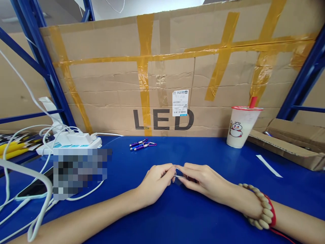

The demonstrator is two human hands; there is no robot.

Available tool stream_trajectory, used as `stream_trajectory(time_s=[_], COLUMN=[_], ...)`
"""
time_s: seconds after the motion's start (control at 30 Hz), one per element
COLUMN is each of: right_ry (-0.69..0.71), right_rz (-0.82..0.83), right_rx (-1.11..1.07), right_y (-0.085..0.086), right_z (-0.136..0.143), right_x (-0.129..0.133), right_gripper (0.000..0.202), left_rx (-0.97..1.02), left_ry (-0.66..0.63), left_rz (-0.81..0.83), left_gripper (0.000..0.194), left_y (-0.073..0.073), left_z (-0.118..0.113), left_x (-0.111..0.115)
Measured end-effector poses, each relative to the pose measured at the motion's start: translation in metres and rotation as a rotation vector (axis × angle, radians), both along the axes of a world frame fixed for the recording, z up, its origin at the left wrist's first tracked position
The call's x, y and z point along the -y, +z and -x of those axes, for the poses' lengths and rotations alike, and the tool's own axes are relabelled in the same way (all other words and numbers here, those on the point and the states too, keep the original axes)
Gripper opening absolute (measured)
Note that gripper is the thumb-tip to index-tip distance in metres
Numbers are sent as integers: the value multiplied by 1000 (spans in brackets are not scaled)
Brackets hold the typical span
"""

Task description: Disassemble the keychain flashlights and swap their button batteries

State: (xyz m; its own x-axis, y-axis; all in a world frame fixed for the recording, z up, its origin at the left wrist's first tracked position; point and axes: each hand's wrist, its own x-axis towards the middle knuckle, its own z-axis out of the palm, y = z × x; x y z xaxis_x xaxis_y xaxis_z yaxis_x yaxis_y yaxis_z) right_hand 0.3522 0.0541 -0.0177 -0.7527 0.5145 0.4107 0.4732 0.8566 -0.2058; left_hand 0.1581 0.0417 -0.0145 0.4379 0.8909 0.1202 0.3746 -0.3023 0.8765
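Note:
My left hand [160, 181] and my right hand [200, 178] meet over the middle of the blue table [167, 220]. Between their fingertips is a small, thin silvery metal piece [179, 176], mostly hidden, so its kind cannot be made out. The left thumb and forefinger pinch one end of it. On the other end, the right thumb and fingers are closed from the side. Beyond the left hand lie small purple metal penlights [141, 145] with clips at their ends, side by side and touching nothing else.
At the left, a white power strip [93, 144] with tangled white cables stands near a phone [33, 188] and a blurred patch. A drink cup [240, 127] with a red straw, a white strip [269, 166] and an open cardboard box [291, 145] are at the right. A large carton [114, 91] stands behind.

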Motion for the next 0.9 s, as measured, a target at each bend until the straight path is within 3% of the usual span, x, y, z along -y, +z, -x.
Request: stream_trajectory(time_s=[0.2,0.5,0.63,0.9], right_ry=[25,16,-17,-37], right_rz=[-40,46,57,71], right_rx=[-7,-154,-209,-264], right_y=[-2,-2,-1,1], right_z=[-2,-4,-5,-5], right_x=[-3,-7,-8,-8], right_gripper=[30,33,30,30], left_rx=[-23,-1,87,64], left_ry=[-6,-54,-36,20], left_rz=[-20,0,55,45], left_gripper=[40,42,42,33], left_y=[1,1,1,0], left_z=[-1,-2,-3,-2], left_x=[2,1,0,-1])
